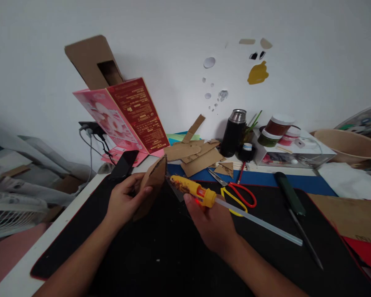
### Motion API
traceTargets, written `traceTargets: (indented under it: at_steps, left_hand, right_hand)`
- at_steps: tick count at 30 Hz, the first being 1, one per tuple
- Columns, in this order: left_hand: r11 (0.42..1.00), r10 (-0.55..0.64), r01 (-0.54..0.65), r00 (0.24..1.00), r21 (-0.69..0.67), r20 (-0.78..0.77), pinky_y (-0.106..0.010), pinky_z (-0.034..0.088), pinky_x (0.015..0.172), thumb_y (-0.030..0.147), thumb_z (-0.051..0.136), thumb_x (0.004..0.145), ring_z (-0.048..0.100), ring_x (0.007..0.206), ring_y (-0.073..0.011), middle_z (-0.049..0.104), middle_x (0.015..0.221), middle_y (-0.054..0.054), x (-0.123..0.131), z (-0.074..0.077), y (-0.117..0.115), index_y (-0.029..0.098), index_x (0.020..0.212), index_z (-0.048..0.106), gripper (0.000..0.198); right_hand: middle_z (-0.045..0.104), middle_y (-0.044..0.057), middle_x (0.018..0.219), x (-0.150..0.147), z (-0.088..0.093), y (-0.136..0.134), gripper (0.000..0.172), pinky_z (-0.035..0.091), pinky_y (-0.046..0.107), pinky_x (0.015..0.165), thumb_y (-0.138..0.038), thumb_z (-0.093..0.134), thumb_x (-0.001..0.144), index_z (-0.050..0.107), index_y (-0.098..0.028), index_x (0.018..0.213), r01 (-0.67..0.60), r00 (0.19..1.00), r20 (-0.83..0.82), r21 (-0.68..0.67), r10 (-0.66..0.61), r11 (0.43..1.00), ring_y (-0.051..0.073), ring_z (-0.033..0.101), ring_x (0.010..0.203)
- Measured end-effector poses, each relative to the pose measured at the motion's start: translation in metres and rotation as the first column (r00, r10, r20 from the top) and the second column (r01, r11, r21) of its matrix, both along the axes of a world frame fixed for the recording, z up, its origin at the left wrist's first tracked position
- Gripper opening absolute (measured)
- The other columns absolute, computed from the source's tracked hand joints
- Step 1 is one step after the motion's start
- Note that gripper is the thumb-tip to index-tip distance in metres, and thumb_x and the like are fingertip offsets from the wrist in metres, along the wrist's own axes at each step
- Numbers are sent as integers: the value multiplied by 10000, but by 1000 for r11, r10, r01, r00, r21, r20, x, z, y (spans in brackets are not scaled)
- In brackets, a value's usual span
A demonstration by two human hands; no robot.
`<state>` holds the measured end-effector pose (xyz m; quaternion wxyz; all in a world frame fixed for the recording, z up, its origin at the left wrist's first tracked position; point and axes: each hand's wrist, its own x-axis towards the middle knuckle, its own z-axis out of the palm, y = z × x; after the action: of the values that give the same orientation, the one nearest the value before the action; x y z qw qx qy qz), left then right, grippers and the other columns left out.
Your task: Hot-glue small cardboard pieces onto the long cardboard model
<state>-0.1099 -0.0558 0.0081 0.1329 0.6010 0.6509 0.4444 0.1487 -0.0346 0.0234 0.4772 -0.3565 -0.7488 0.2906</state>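
Pinching cardboard piece (156, 174) — left hand (125, 200); right hand (214, 222) curled round yellow glue gun (185, 186) — front end near cardboard's edge.

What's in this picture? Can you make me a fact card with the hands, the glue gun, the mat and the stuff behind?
Left hand: holds a folded cardboard piece
Right hand: holds a yellow glue gun
Glue gun: nozzle at the cardboard's edge, touching or not is unclear; a long pale glue stick pokes out the back
Black mat: red-and-yellow-handled scissors and a green-handled tool lie on it
Behind: cardboard scraps, black flask
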Motion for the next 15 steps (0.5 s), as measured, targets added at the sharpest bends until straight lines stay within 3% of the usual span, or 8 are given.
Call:
traceTargets:
  at_steps: [7,15]
  left_hand:
    - [1000,-7,7,1000,0,-17,-332,567,726,608,724,837,742,816,-256,826,979,-75,0,0,0,192,1112,782,501]
    - [1000,-6,6,1000,-4,-5,-326,565,703,615,724,831,737,782,-248,823,952,-73,1,1,-1,188,1101,776,507]
  right_hand:
    - [572,-24,517,1,1,-1,431,388,257,488,-367,502,1052,594,-227,655,22,999,43,4,-22,1000,134,557,463]
    - [667,1,582,0,1,0,370,460,271,530,-362,513,1046,690,-235,747,23,999,44,17,-24,1000,169,631,522]
